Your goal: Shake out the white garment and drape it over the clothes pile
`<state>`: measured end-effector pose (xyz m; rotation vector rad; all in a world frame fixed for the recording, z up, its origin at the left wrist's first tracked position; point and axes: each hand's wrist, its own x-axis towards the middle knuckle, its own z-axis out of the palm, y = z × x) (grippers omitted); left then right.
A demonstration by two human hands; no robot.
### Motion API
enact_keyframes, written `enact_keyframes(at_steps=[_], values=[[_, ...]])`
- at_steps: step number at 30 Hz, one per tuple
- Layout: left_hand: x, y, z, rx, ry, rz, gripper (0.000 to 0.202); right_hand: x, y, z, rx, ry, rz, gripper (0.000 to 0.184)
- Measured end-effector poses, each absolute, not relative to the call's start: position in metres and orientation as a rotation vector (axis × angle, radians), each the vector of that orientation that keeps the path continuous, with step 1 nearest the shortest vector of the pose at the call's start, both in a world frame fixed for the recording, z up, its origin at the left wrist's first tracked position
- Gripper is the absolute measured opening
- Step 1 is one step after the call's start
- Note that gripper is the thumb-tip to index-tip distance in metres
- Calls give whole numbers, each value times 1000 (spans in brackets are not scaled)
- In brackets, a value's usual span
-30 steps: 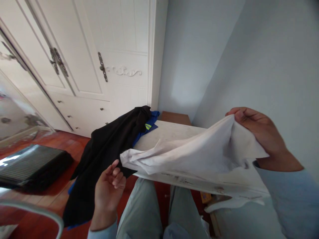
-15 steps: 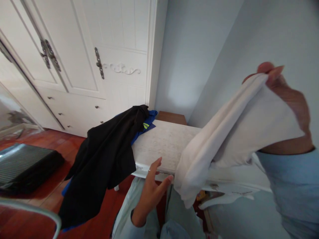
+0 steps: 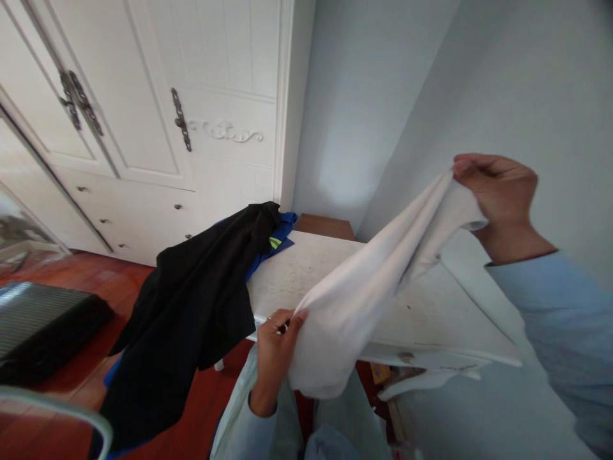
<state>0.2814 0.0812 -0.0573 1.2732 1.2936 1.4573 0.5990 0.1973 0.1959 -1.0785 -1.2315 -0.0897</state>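
A white cloth garment is stretched slantwise between my two hands, above the white table. My right hand, raised at the right, pinches its upper end. Lower down, my left hand grips the opposite edge between thumb and fingers. The garment's exact kind is unclear, as it hangs in folds. To the left, a black garment lies draped over the table's end, with a blue garment bearing a yellow-green stripe partly hidden under it.
The white table stands against the grey-blue wall. A white wardrobe rises behind it, and a brown box sits at the table's far edge. A dark ridged case lies on the red wooden floor; a pale curved rail is nearer.
My left hand has closed on the lower edge of the white garment. My right hand has moved down and left, and the cloth is now pulled out between both hands.
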Motion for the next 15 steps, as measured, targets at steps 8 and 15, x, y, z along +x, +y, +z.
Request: enact_keyframes(at_steps=[8,15], values=[[279,106,-3,1483,1320,1630,25,586,200,110,-1453,-1784,142,25],[309,103,8,1110,1045,1498,29,490,101,16,-1036,-2428,751,39]])
